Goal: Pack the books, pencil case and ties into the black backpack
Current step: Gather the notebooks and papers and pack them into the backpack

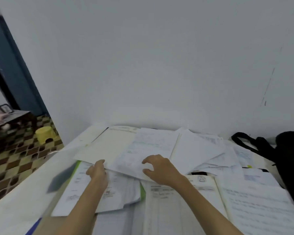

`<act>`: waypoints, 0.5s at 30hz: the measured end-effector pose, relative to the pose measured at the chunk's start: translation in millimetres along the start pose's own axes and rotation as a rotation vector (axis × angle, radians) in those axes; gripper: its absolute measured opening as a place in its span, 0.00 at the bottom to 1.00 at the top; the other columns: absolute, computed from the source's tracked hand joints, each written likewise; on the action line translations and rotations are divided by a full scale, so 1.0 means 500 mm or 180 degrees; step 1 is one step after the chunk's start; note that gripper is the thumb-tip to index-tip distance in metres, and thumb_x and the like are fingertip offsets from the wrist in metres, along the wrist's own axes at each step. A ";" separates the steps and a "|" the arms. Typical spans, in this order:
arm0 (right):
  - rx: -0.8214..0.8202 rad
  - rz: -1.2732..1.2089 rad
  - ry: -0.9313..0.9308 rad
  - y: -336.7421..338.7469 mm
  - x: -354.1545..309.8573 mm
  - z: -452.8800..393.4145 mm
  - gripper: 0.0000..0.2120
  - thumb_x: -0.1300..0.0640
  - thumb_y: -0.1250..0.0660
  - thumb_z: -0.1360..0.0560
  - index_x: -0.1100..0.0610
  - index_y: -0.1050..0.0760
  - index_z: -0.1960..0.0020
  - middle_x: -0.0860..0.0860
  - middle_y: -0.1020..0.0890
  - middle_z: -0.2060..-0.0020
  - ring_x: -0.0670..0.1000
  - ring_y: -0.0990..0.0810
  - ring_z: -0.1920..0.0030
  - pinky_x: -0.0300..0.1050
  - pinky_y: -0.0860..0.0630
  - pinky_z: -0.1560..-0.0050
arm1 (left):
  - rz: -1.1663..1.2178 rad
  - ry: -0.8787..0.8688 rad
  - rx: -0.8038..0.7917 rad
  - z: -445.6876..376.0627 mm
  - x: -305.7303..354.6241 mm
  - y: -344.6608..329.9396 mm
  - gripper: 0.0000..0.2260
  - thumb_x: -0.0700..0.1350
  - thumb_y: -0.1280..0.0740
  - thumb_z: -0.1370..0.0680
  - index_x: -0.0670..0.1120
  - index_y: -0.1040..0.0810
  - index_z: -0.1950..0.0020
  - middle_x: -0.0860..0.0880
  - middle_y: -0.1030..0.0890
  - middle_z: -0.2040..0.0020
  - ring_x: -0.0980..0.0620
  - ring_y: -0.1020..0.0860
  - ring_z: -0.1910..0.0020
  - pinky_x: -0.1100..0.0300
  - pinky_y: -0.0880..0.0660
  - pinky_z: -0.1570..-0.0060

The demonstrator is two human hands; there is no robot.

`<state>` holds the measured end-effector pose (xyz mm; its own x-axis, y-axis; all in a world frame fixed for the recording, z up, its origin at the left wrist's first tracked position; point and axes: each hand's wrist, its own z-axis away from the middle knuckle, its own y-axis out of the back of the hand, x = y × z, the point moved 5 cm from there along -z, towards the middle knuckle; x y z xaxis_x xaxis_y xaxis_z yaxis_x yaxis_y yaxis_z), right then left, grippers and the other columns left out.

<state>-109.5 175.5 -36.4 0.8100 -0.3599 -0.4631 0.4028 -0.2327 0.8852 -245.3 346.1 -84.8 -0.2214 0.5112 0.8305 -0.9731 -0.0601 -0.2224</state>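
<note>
The tabletop (15, 206) is seen as a smooth, pale, matt surface. It is covered by loose sheets (193, 150) of thin white paper, matt and creased in places, with faint print. Left of the sheets, a green-edged folder (143, 192) of smooth material is seen; whether card or plastic cannot be told. Right of the sheets, a backpack (292, 160) of black matt cloth is shown, with a woven strap (251, 143). Left of the tabletop, a stool (44, 134) of yellow, smooth plastic stands on a glossy chequered tiled floor (15, 160). Behind, the wall (143, 56) is painted matt white.
</note>
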 end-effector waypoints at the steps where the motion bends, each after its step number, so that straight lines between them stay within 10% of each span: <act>1: -0.0128 0.0117 -0.0034 -0.022 -0.014 -0.025 0.21 0.48 0.43 0.20 0.51 0.35 0.29 0.49 0.36 0.27 0.50 0.41 0.27 0.49 0.46 0.28 | 0.0088 0.0113 -0.0071 -0.014 0.011 0.000 0.18 0.36 0.36 0.24 0.39 0.33 0.34 0.40 0.22 0.47 0.45 0.23 0.54 0.59 0.23 0.63; 4: -0.0479 0.0462 -0.0229 -0.074 -0.018 -0.058 0.25 0.44 0.46 0.20 0.48 0.43 0.25 0.47 0.46 0.23 0.51 0.51 0.24 0.52 0.54 0.26 | 0.0035 0.0336 -0.0338 -0.051 0.029 -0.005 0.07 0.37 0.38 0.23 0.41 0.30 0.46 0.46 0.27 0.64 0.52 0.30 0.69 0.61 0.31 0.72; 8: -0.0236 0.0361 -0.0463 -0.081 0.008 -0.050 0.25 0.41 0.44 0.21 0.45 0.40 0.26 0.42 0.44 0.24 0.46 0.51 0.24 0.50 0.54 0.26 | -0.0289 0.0091 -0.0788 -0.088 0.055 -0.014 0.05 0.36 0.38 0.23 0.42 0.28 0.59 0.45 0.26 0.63 0.50 0.28 0.66 0.59 0.30 0.66; 15: 0.0010 0.0090 -0.0611 -0.056 0.034 -0.028 0.24 0.36 0.42 0.25 0.43 0.33 0.31 0.37 0.37 0.28 0.41 0.48 0.25 0.47 0.51 0.25 | -0.1540 -0.1037 -0.2212 -0.045 0.090 -0.077 0.16 0.31 0.40 0.26 0.50 0.28 0.44 0.48 0.21 0.50 0.47 0.24 0.51 0.51 0.26 0.50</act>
<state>-101.0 188.7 -68.4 0.7247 -0.5320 -0.4380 0.3794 -0.2226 0.8980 -216.2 390.6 -50.3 0.0919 0.0718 0.9932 -0.7302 0.6830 0.0182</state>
